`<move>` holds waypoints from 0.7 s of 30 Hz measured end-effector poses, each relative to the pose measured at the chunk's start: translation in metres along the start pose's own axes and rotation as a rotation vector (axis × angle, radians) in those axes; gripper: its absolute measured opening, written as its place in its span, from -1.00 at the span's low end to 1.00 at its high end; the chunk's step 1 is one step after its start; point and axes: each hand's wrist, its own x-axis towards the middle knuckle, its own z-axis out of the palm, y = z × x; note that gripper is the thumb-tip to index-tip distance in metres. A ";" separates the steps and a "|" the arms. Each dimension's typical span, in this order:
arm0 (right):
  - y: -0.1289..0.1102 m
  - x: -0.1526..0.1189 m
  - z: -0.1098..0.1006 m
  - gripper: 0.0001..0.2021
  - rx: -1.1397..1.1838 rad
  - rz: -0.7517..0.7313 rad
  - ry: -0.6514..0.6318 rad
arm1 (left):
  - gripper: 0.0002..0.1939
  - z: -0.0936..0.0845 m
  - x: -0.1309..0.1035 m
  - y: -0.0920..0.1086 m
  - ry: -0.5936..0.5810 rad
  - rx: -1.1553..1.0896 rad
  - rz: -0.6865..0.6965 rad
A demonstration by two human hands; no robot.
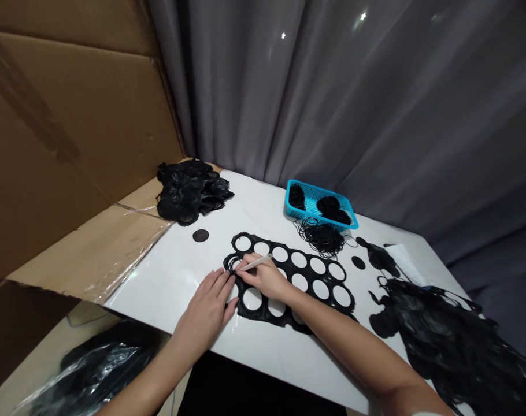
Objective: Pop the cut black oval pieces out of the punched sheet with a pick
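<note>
A black sheet (289,261) with rows of round holes lies flat on the white table (263,208). My right hand (267,278) pinches a thin white stick-like tool (255,263), its tip at the sheet's left end. Thin black rings (232,263) show at that tip, around a hole. My left hand (211,297) lies with its fingers stretched out on the sheet's left edge, close to the tip, holding nothing that I can see.
A blue basket (291,209) with black rings stands at the back, a ring pile (321,237) before it. Black sheets are heaped at left (189,190) and right (454,341). Black discs (200,235) lie about. A cardboard box (72,115) borders the left.
</note>
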 end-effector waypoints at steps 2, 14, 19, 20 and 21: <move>0.001 -0.001 0.001 -0.89 -0.021 -0.023 0.002 | -0.60 0.000 0.000 0.000 -0.003 0.004 0.002; 0.002 -0.009 0.006 -0.90 -0.140 -0.102 0.017 | -0.59 0.001 -0.001 0.000 -0.018 0.003 -0.001; 0.001 -0.005 0.007 -0.90 -0.579 -0.356 -0.094 | -0.59 0.002 0.000 0.001 -0.015 -0.008 0.003; 0.003 0.003 0.002 -0.90 -0.634 -0.352 -0.076 | -0.59 0.002 0.001 0.001 -0.015 0.001 0.009; 0.006 0.013 -0.006 -0.90 -0.673 -0.318 -0.029 | -0.60 0.002 0.001 0.001 -0.013 0.011 0.018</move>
